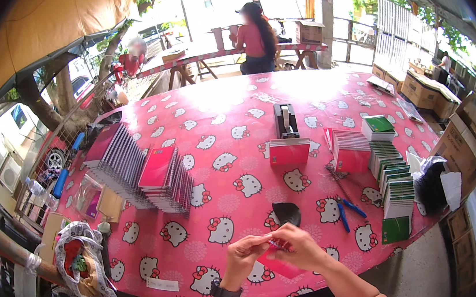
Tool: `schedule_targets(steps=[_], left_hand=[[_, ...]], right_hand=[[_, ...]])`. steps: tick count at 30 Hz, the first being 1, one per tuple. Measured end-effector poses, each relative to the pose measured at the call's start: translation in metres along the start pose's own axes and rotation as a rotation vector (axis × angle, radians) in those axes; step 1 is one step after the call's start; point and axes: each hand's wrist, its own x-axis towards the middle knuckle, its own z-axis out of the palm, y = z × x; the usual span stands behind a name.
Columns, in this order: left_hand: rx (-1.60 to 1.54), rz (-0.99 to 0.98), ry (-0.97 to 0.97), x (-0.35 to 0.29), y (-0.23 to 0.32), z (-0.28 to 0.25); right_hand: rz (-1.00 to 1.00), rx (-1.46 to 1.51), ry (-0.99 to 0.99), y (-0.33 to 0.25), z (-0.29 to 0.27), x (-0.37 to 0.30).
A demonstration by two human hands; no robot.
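Note:
Both my hands meet at the near edge of a table covered with a pink cartoon-cat cloth (231, 143). My left hand (242, 256), with a dark watch on its wrist, and my right hand (300, 246) pinch a small red booklet or packet (278, 265) between their fingertips. A tiny blue-and-red item shows at the fingertips; I cannot tell what it is. Just beyond my hands lies a small black pouch (286, 212).
Spiral notebooks fan out at left (136, 173); a red stack (289, 152) and a tape dispenser (285, 121) sit mid-table. Red and green booklets (389, 176) and blue pens (348, 211) lie at right. Cardboard boxes (426, 91) stand at right. A person (255, 36) stands beyond the table.

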Motion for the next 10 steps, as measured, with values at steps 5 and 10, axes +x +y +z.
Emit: schedule_targets(steps=[5, 10], left_hand=[[-0.041, -0.062, 0.063, 0.000, 0.003, 0.001], [-0.032, -0.060, 0.059, 0.000, 0.002, 0.002]], right_hand=[[-0.053, 0.120, 0.184, 0.002, 0.006, -0.001], [-0.049, 0.128, 0.210, 0.006, 0.012, 0.000]])
